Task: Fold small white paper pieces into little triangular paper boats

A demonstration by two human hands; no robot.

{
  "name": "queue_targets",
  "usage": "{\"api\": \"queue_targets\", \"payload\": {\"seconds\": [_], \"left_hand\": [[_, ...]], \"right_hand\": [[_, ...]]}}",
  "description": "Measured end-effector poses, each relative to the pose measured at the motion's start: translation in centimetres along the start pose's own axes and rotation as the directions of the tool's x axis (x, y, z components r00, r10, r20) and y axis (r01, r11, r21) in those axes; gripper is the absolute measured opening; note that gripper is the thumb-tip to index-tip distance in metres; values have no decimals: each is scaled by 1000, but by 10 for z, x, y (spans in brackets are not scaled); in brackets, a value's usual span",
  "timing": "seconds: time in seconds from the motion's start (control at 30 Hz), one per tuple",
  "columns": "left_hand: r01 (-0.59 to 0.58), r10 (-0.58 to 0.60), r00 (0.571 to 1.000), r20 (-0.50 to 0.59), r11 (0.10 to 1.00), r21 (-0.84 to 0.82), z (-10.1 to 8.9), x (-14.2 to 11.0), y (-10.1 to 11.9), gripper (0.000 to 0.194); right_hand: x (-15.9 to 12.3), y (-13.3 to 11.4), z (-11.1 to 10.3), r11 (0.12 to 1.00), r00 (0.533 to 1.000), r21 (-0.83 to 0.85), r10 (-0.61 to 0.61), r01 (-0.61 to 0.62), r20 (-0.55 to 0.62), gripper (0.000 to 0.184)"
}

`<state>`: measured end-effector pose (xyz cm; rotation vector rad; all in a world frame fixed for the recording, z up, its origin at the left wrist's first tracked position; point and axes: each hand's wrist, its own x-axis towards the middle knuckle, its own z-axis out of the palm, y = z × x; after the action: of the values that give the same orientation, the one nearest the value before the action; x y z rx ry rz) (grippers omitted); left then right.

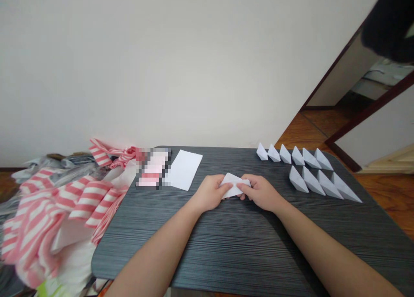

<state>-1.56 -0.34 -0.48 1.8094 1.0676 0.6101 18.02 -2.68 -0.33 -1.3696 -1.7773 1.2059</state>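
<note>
A small piece of folded white paper point(231, 178) is held just above the middle of the dark table. My left hand point(211, 191) pinches its left side, thumb on top. On the right side, my right hand point(260, 192) grips it the same way, its thumb pointing inward. The two thumb tips nearly meet on the paper, and the fingers beneath are mostly hidden. Several folded white paper shapes point(297, 178) with pointed tips stand in two rows to the right of my hands. White paper sheets point(185, 170) lie flat to the left.
The dark wood-grain table point(207, 249) stands against a pale wall point(194, 64). A pixelated flat object point(152, 170) lies at its back left. Red-and-white striped cloth point(71, 202) is heaped beyond the left edge. Wooden floor point(299, 129) and a doorway show at the right.
</note>
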Motion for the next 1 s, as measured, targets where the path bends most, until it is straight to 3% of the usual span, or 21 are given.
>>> {"api": "queue_targets", "payload": {"seconds": [1.0], "left_hand": [[50,-66,996,-57,970,-236,3,6,-11,30]], "right_hand": [[4,8,0,987,999,155,33,-27,-36,24]]}}
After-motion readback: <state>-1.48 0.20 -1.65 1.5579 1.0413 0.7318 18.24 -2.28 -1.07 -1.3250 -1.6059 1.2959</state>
